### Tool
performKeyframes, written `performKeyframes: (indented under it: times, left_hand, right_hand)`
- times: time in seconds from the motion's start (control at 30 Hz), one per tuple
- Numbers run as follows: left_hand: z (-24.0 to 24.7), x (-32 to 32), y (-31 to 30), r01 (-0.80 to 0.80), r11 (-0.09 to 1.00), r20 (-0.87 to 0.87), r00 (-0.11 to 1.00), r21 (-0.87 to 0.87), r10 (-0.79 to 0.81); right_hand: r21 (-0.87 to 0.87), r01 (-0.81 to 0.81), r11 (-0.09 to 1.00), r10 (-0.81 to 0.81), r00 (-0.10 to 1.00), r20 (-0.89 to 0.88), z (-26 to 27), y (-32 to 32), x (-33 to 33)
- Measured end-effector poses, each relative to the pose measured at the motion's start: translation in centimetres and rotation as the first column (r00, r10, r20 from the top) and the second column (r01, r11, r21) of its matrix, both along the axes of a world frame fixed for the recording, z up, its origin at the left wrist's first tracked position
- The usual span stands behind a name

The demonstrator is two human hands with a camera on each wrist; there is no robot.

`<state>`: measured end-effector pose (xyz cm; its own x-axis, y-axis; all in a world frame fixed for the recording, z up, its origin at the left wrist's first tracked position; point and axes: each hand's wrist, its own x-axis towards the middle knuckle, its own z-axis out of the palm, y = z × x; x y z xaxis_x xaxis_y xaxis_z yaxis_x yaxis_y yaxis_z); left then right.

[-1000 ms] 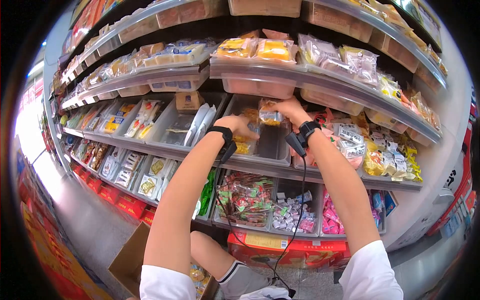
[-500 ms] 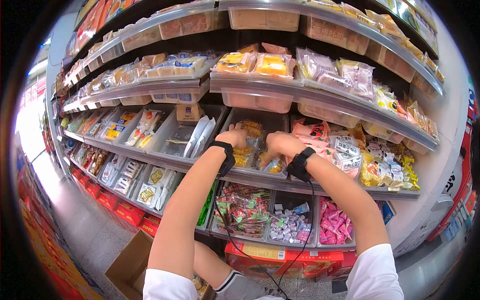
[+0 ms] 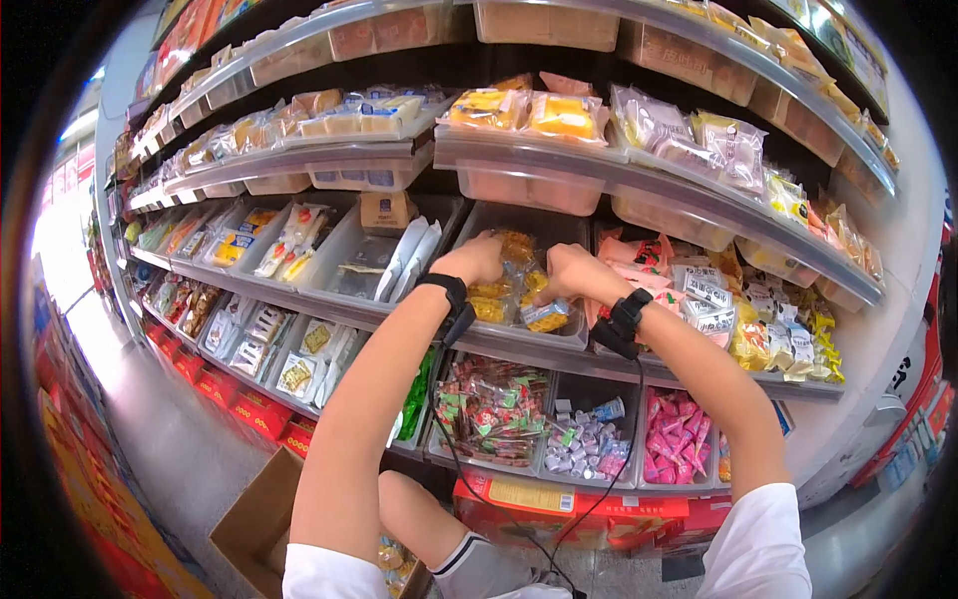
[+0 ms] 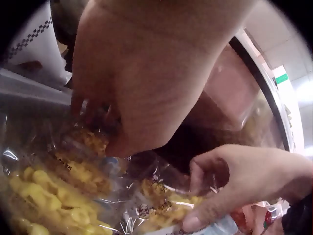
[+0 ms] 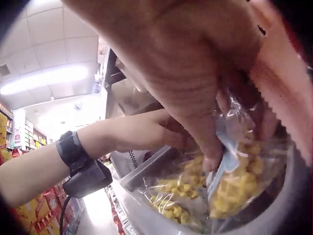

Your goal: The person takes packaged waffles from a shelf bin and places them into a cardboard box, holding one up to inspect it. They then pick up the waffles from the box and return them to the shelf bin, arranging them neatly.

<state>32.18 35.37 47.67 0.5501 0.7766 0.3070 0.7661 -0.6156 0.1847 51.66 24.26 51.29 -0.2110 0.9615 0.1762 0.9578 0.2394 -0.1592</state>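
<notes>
My left hand (image 3: 475, 258) reaches into a grey bin (image 3: 571, 215) on the middle shelf. Its thumb and curled fingers pinch the edge of a clear snack packet (image 3: 517, 247) with orange-brown pieces; the fingertips are partly hidden in the left wrist view. Beside it, my right hand (image 3: 569, 272) pinches another clear snack packet (image 5: 237, 181) with yellow pieces and a pale blue label, low at the bin's front right. More packets of yellow snacks (image 4: 49, 200) lie under and between the hands.
Left of the bin is another bin (image 3: 339, 285) with white packets. Pink packets (image 3: 639, 255) fill the bin to the right. A shelf edge (image 3: 529, 150) overhangs the hands. Below are bins of wrapped candies (image 3: 494, 404), and an open cardboard box (image 3: 249, 514) stands on the floor.
My right hand has brought its snack packet down from the back of the bin to the front right. The left hand has shifted back from the front packets to the rear one.
</notes>
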Motion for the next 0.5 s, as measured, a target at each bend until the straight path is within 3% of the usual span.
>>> performKeyframes:
  times: [0.13, 0.17, 0.27, 0.3, 0.4, 0.43, 0.5]
  left_hand:
    - [1.4, -0.6, -2.7, 0.047, 0.993, -0.058, 0.997, -0.109, -0.054]
    - [2.0, -0.8, -4.3, 0.044, 0.981, -0.043, 0.998, -0.187, -0.053]
    - [1.1, -0.6, -6.6, -0.043, 0.988, -0.055, 0.998, -0.148, 0.035]
    - [0.9, -0.6, -6.5, -0.016, 0.989, -0.1, 0.995, -0.145, 0.002]
    - [0.5, -0.2, -6.6, 0.018, 0.988, -0.217, 0.975, -0.154, -0.052]
    - [0.4, 0.0, -6.7, -0.002, 0.987, -0.243, 0.969, -0.163, -0.038]
    - [-0.2, -0.2, -7.3, -0.018, 0.986, -0.253, 0.967, -0.169, -0.026]
  right_hand:
    - [-0.145, 0.0, 0.989, 0.022, 0.989, 0.149, -0.2, -1.9, -1.7]
    - [-0.173, -0.018, 0.985, 0.057, 0.973, 0.223, -1.9, 0.5, -0.8]
    - [-0.282, 0.057, 0.958, 0.033, 0.952, 0.306, -0.9, 0.3, -2.4]
    - [-0.255, 0.053, 0.965, 0.039, 0.938, 0.344, 0.7, -1.8, -3.8]
    - [-0.398, 0.167, 0.902, -0.01, 0.931, 0.366, -0.1, 1.3, -3.6]
    - [-0.344, 0.122, 0.931, 0.022, 0.922, 0.386, -0.7, 2.0, -3.1]
    - [-0.348, 0.19, 0.918, -0.049, 0.926, 0.375, -0.6, 1.8, -3.0]
